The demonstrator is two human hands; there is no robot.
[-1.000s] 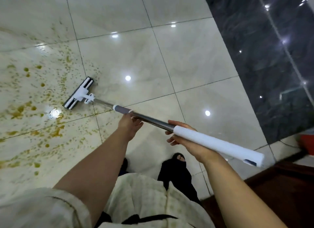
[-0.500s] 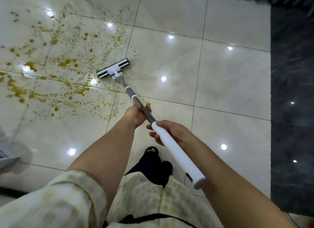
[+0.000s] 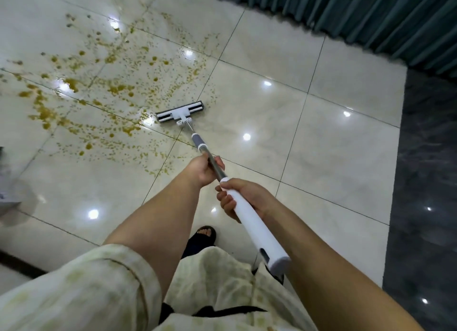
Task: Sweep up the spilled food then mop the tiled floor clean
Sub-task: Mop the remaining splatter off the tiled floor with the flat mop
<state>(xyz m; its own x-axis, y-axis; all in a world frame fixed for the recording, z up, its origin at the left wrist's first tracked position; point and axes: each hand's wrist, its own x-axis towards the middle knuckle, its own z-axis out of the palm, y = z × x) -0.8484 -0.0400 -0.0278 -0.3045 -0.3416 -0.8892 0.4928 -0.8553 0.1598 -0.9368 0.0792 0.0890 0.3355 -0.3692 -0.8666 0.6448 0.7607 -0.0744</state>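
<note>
Both hands [image 3: 205, 169] [image 3: 243, 198] wrap the mop [image 3: 247, 213] handle.

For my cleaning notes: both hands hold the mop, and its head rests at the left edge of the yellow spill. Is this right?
Not quite. The head view shows the mop head at the spill's right edge. Both the left hand and right hand do hold the mop.

Floor tiles [image 3: 333, 143] glossy cream, thin dark grout lines. Spill [image 3: 103, 88] far left: mustard-yellow specks and blotches. Mop [image 3: 249, 217]: white grip, silver shaft, grey collar, white-and-black head. Curtain [image 3: 371, 14] far right teal, pleated. Shirt [image 3: 94, 293] near, pale cream, faint yellow-green print.
</note>
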